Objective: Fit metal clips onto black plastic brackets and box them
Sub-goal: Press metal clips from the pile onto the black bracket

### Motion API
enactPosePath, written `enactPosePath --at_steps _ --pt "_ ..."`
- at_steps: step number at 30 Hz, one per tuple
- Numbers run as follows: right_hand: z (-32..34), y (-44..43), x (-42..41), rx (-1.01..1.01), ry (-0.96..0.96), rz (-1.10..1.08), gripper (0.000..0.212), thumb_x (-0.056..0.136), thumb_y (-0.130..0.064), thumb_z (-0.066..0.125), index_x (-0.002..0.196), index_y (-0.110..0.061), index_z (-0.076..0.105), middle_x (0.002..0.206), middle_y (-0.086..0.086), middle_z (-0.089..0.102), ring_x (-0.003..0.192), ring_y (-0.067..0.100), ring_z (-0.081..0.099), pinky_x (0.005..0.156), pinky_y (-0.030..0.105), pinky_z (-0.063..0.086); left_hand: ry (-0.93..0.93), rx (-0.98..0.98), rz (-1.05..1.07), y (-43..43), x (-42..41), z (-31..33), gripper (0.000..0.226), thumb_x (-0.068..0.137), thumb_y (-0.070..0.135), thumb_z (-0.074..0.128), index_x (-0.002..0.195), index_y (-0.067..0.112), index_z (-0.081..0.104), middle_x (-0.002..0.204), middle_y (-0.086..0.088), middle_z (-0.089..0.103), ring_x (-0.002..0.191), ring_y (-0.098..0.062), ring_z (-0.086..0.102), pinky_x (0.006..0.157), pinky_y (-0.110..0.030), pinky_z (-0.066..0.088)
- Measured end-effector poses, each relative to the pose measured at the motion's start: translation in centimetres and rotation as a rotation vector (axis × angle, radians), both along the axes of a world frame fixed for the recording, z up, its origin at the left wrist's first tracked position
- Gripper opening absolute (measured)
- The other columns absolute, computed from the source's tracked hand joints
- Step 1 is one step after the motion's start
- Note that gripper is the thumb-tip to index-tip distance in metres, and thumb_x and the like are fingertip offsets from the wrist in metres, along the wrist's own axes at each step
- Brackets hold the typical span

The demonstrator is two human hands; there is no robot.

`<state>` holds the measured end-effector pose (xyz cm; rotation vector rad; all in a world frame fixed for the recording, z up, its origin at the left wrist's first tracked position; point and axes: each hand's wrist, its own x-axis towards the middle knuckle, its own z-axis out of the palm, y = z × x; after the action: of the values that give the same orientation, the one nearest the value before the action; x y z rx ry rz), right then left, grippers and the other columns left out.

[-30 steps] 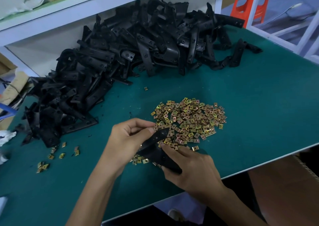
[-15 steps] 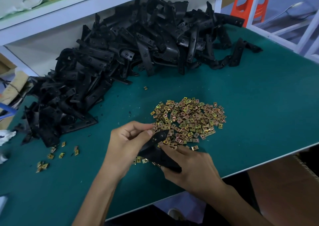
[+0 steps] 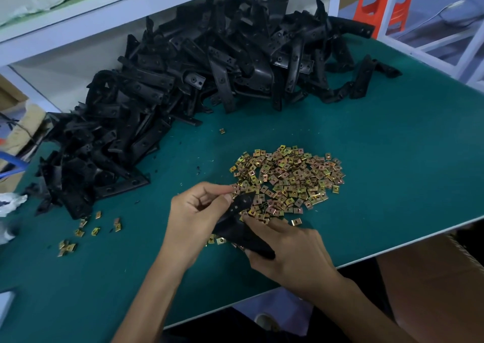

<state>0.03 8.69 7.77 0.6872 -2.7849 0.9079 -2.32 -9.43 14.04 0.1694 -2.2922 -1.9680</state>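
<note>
Your left fingers (image 3: 220, 188) were curled, with thumb and forefinger pinched at the upper tip of the black bracket (image 3: 242, 203). Whether a clip sat inside that pinch was too small to tell. Your right fingers (image 3: 262, 225) were clenched round the bracket's lower end, forefinger laid along it. The bracket was held tilted between your left hand (image 3: 193, 217) and right hand (image 3: 288, 253), its tip just over the near rim of the clip pile (image 3: 288, 180).

The first risk, as I judged it, lay in that pinch. A small, slick metal clip pushed on crooked would likely have jammed short of the holes near the tip, or sprung out of your grip. Once it landed among the others, you could not have told it apart from them.

The second risk was the bracket tip itself. Because it hung so close over the pile, a slip forward could have ploughed clips across the worktop (image 3: 379, 146).

A few clips (image 3: 218, 240) lay under your hands, near the front edge. A sweep of your wrist could have knocked them to the floor. More strays (image 3: 78, 234) sat well apart on the left, easy to forget.

Behind them, the heaped bracket pile (image 3: 183, 86) leaned toward you. Pulling 1 bracket from low down might have brought several sliding into the clips.

No box showed plainly, so I could not judge the reach to it.
</note>
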Motion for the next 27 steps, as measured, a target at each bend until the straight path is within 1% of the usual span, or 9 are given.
enactPosePath --at_steps 5,7,9,12,16,18,21,24,27 --pt "0.0 -0.2 0.0 -0.012 -0.001 -0.019 0.058 0.081 -0.053 0.064 0.137 -0.036 0.060 0.087 -0.010 0.066 0.067 0.019 0.066 0.050 0.029 0.046 0.011 -0.078 -0.033 0.2 0.5 -0.2 0.024 0.090 -0.003 0.070 0.084 0.019 0.078 0.072 0.004 0.074 0.063 -0.004 0.062 0.060 -0.016 0.050" --pt "0.1 -0.1 0.0 -0.039 -0.045 -0.020 0.059 0.083 -0.056 0.060 0.140 -0.040 0.057 0.088 -0.009 0.065 0.071 0.019 0.066 0.053 0.031 0.047 -0.015 -0.076 -0.094 -0.2 0.7 -0.3 0.014 0.085 0.007 0.078 0.090 0.021 0.078 0.081 0.003 0.077 0.068 -0.005 0.066 0.063 -0.017 0.052" --pt "0.2 -0.1 0.0 -0.039 -0.050 -0.025 0.059 0.084 -0.058 0.055 0.141 -0.046 0.052 0.086 -0.010 0.063 0.070 0.018 0.064 0.053 0.030 0.046 -0.022 -0.160 -0.163 -0.8 0.7 -0.4 0.028 0.076 0.021 0.083 0.099 0.032 0.074 0.092 0.006 0.076 0.079 -0.005 0.068 0.072 -0.021 0.055" --pt "-0.1 -0.1 0.1 -0.035 -0.013 -0.038 0.059 0.083 -0.057 0.058 0.141 -0.045 0.051 0.084 -0.009 0.062 0.067 0.017 0.064 0.050 0.029 0.044 0.030 -0.389 -0.136 -1.2 0.6 -0.6 0.039 0.075 0.025 0.088 0.103 0.045 0.069 0.097 0.018 0.073 0.084 0.000 0.066 0.077 -0.021 0.053" --pt "-0.8 -0.2 0.2 -0.053 0.032 -0.088 0.061 0.083 -0.056 0.061 0.141 -0.042 0.051 0.085 -0.010 0.062 0.066 0.016 0.063 0.049 0.028 0.046 0.141 -0.525 -0.122 -0.7 0.6 -0.4 0.028 0.079 0.039 0.080 0.104 0.043 0.067 0.097 0.021 0.071 0.087 -0.002 0.067 0.071 -0.014 0.048" --pt "-0.9 -0.2 0.1 -0.102 0.042 -0.128 0.060 0.083 -0.053 0.063 0.140 -0.040 0.054 0.089 -0.010 0.064 0.069 0.017 0.065 0.050 0.029 0.049 0.177 -0.582 -0.137 -0.1 0.4 0.1 0.027 0.081 0.040 0.078 0.104 0.044 0.065 0.099 0.022 0.069 0.092 -0.003 0.066 0.074 -0.015 0.048" --pt "-0.5 0.5 0.9 -0.149 0.054 -0.213 0.062 0.081 -0.051 0.067 0.140 -0.037 0.056 0.093 -0.011 0.065 0.074 0.014 0.066 0.052 0.026 0.050 0.231 -0.641 -0.190 1.5 0.2 1.1 0.025 0.083 0.040 0.078 0.100 0.049 0.063 0.106 0.026 0.065 0.099 0.006 0.061 0.078 -0.010 0.046" --pt "-0.1 2.9 3.2 -0.114 0.050 -0.333 0.061 0.084 -0.056 0.060 0.142 -0.036 0.052 0.089 -0.011 0.060 0.074 0.012 0.062 0.050 0.023 0.046 0.289 -0.678 -0.353 4.2 0.0 1.5 0.025 0.082 0.052 0.069 0.105 0.045 0.064 0.105 0.025 0.062 0.099 0.008 0.057 0.078 -0.003 0.040" --pt "-0.4 6.5 6.6 -0.104 0.028 -0.524 0.060 0.086 -0.057 0.057 0.141 -0.035 0.053 0.096 -0.011 0.065 0.079 0.010 0.064 0.055 0.022 0.048 0.432 -0.800 -0.487 9.2 -0.1 0.8 0.025 0.084 0.042 0.077 0.105 0.032 0.070 0.099 0.014 0.057 0.092 -0.004 0.050 0.082 -0.005 0.034"
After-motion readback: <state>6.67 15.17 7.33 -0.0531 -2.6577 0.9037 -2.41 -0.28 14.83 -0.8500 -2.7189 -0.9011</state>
